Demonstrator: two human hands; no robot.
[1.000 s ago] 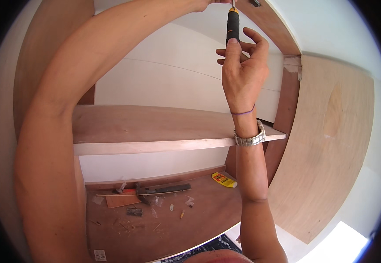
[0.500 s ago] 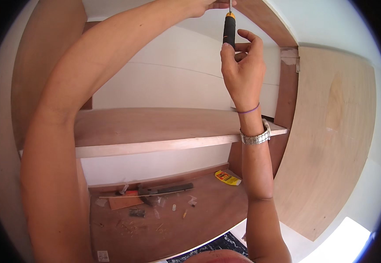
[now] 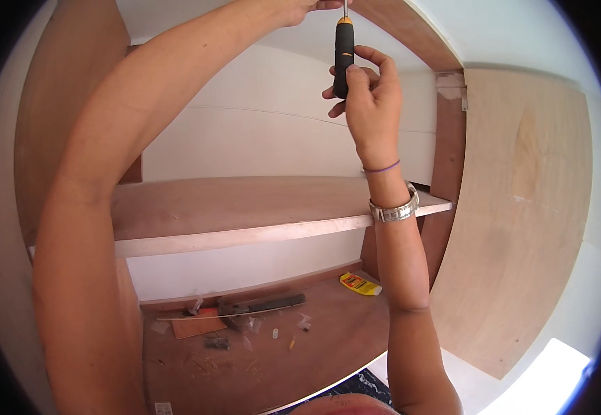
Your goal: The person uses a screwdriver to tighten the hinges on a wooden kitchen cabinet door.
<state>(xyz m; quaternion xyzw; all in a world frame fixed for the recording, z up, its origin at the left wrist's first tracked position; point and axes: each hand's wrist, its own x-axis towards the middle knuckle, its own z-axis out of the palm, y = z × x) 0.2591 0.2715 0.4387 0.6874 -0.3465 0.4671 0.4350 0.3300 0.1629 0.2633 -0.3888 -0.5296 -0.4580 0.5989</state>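
Observation:
Raised in front of me, my right hand (image 3: pixel 373 93) has its fingers around the black handle of a screwdriver (image 3: pixel 344 59) with a yellow collar. The tool stands upright, its metal shaft running out of the top of the picture. My left hand (image 3: pixel 300 10) reaches up to the top edge, close beside the shaft. Only part of it shows, and whether its fingers touch the shaft or hold anything is cut off. Above both hands runs the brown wooden top rail (image 3: pixel 411 31) of a cabinet frame.
A wooden shelf (image 3: pixel 245 200) crosses behind my arms. On the lower board (image 3: pixel 245 380) lie a hammer (image 3: pixel 273 304), a yellow packet (image 3: pixel 360 284), a small wood piece (image 3: pixel 196 325) and scattered debris. An open cabinet door (image 3: pixel 521 207) stands at the right.
The screwdriver and my right hand have shifted a little to the left in view. The right fingers have changed their hold on the handle. My left hand has shifted slightly left.

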